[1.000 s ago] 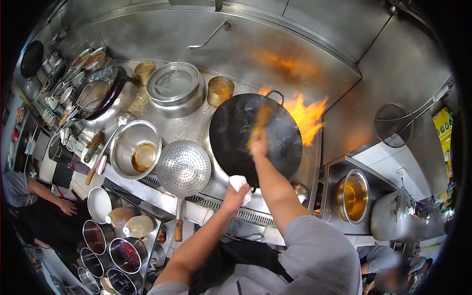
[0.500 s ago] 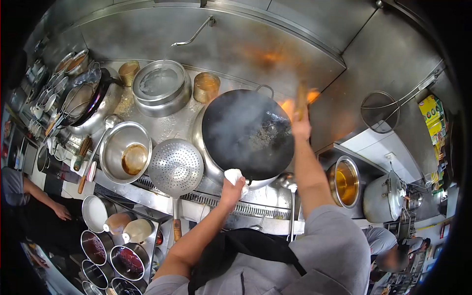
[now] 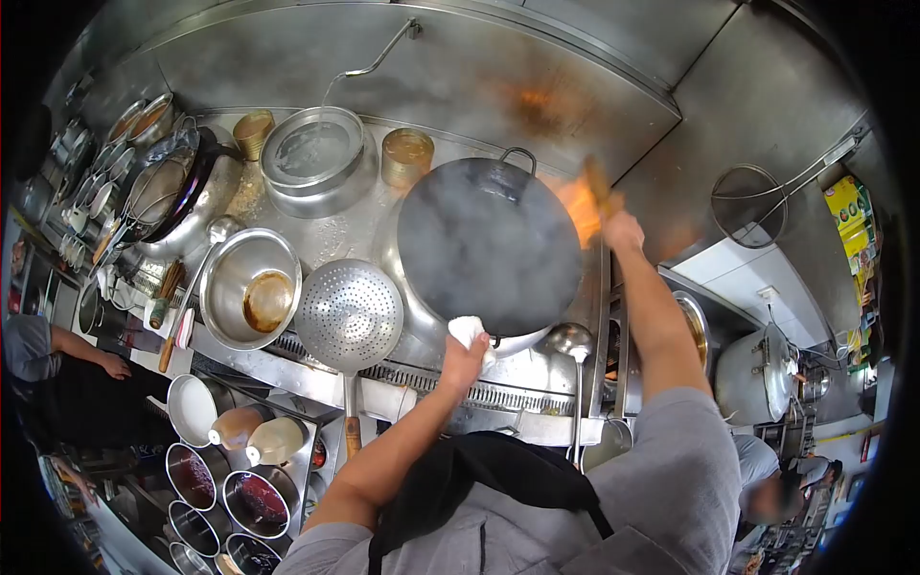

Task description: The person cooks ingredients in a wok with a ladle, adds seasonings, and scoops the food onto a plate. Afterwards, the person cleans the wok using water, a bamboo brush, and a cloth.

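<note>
A big black wok sits on the burner, smoke hanging over it. My left hand grips the wok's near handle through a white cloth. My right hand is raised past the wok's right rim and holds a wooden-handled tool, blurred by motion. Flame licks up at the wok's right edge, just beside that hand.
A perforated skimmer and a steel bowl with brown sauce lie left of the wok. A lidded pot stands behind. A ladle rests at the front. Sauce containers sit lower left. Another person's arm is at far left.
The large flame at the wok's right rim has shrunk and smoke now covers the wok. My right hand swung from over the wok out past its right edge. My left hand kept its grip.
</note>
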{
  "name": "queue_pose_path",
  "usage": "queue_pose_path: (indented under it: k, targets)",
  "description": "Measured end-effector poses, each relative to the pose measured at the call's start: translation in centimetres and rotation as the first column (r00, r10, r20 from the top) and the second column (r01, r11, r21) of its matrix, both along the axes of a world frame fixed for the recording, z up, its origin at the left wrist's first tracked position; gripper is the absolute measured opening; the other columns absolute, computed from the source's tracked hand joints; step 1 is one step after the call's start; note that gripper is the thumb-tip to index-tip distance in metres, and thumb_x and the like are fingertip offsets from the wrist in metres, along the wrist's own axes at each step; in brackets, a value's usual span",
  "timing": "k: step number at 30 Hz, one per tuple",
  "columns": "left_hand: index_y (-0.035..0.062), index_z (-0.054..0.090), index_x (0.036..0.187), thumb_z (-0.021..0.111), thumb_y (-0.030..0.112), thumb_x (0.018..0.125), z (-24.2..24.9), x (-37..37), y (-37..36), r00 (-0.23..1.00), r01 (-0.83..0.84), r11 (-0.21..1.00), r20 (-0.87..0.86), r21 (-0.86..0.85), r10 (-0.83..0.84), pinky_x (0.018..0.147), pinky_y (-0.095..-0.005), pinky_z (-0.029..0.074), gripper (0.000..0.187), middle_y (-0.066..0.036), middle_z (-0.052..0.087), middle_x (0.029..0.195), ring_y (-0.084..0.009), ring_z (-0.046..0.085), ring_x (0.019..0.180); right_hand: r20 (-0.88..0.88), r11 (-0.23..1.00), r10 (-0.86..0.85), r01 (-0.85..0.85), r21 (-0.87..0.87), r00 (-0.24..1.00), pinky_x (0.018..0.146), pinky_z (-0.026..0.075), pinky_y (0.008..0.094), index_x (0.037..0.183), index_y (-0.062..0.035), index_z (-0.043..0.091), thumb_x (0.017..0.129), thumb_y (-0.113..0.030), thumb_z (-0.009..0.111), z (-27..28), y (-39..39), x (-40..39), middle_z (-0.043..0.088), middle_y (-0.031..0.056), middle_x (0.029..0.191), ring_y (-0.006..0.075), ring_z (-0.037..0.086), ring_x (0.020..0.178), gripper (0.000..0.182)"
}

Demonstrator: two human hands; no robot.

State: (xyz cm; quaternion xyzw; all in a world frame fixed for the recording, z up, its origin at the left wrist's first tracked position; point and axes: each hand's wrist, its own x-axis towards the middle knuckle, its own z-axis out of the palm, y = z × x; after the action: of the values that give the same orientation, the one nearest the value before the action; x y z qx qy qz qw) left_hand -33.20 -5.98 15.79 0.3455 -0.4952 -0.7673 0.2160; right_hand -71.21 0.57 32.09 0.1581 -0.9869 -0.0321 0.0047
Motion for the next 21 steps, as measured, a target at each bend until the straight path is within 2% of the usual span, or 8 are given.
queue_pose_path:
  k: [4,6,7,8,10,13,16,21]
  targets:
    - [0.0049,0.053,0.109,0.060,0.019,0.097,-1.3,0.1,-0.1,0.997,0.072,0.997,0.028,-0.036,-0.071,0.049,-0.0292,0.044,0.020,-0.003,0.057,0.083,-0.0122,0.054,0.065,-0.054,0.875,-0.095,0.058,-0.481,0.994,0.090,0.052,0.0500,0.129,-0.0107,0.062,0.098,-0.053,0.042,-3.5,-6.4,5.0,0.067,0.0226,0.114,0.0392,0.065,0.106,0.056]
    - [0.0051,0.053,0.108,0.059,0.018,0.097,-2.2,0.5,-0.6,0.990,0.133,0.990,0.055,-0.043,-0.131,0.049,-0.0289,0.044,0.018,-0.003,0.057,0.082,-0.0122,0.054,0.064,0.213,0.946,0.190,-0.121,-0.301,0.958,0.088,0.051,0.0510,0.136,-0.0076,0.052,0.102,-0.048,0.031,-14.3,-10.0,5.2,0.068,0.0201,0.111,0.0397,0.066,0.100,0.057]
    - [0.0050,0.054,0.107,0.059,0.016,0.097,-2.9,0.7,-0.9,0.982,0.189,0.981,0.034,-0.033,-0.188,0.052,-0.0289,0.045,0.016,-0.003,0.057,0.083,-0.0124,0.054,0.067,-0.163,0.756,0.542,-0.563,-0.334,0.824,0.090,0.050,0.0490,0.132,-0.0076,0.054,0.102,-0.048,0.033,-26.1,-11.5,5.2,0.068,0.0210,0.112,0.0386,0.065,0.103,0.055]
    - [0.0049,0.054,0.107,0.059,0.015,0.097,-3.2,0.6,-1.4,0.970,0.243,0.969,0.011,-0.031,-0.243,0.054,-0.0289,0.046,0.015,-0.003,0.058,0.084,-0.0127,0.055,0.069,0.359,0.876,0.372,-0.196,-0.441,0.856,0.097,0.047,0.0466,0.139,-0.0124,0.051,0.101,-0.048,0.038,-19.1,-12.8,14.8,0.063,0.0199,0.125,0.0354,0.062,0.113,0.053]
    - [0.0047,0.055,0.107,0.059,0.014,0.097,-3.2,-0.1,-0.5,0.991,0.130,0.987,0.026,-0.093,-0.128,0.059,-0.0290,0.047,0.015,-0.003,0.059,0.085,-0.0129,0.056,0.072,0.411,0.719,0.578,-0.202,-0.665,0.705,0.105,0.042,0.0444,0.146,-0.0189,0.045,0.100,-0.047,0.043,-17.1,-11.6,21.4,0.057,0.0189,0.136,0.0324,0.055,0.124,0.054]
    - [0.0041,0.055,0.111,0.060,0.014,0.097,-1.6,0.4,0.0,0.994,0.095,0.993,0.056,-0.077,-0.091,0.071,-0.0298,0.048,0.018,-0.003,0.061,0.090,-0.0128,0.057,0.081,0.538,0.777,0.628,-0.494,-0.390,0.563,0.113,0.033,0.0409,0.147,-0.0208,0.045,0.100,-0.052,0.041,-12.9,-2.8,14.6,0.049,0.0190,0.145,0.0314,0.047,0.134,0.056]
    - [0.0048,0.056,0.105,0.060,0.015,0.097,-1.4,0.4,-0.2,0.999,0.041,0.999,0.012,-0.029,-0.041,0.063,-0.0294,0.047,0.014,-0.002,0.060,0.084,-0.0119,0.056,0.075,0.260,0.934,0.185,-0.251,0.253,0.948,0.090,0.051,0.0486,0.137,-0.0207,0.055,0.095,-0.053,0.046,-1.0,0.2,3.2,0.069,0.0191,0.115,0.0364,0.066,0.106,0.054]
    - [0.0097,0.055,0.089,0.057,0.015,0.099,1.0,1.0,-1.4,0.971,0.238,0.971,-0.020,-0.014,-0.238,0.050,-0.0282,0.040,0.011,0.001,0.053,0.068,-0.0096,0.049,0.059,-0.014,0.894,-0.061,0.048,-0.446,0.998,0.086,0.052,0.0508,0.148,-0.0176,0.037,0.097,-0.045,0.045,-2.8,-3.8,4.0,0.069,0.0207,0.109,0.0404,0.066,0.103,0.059]
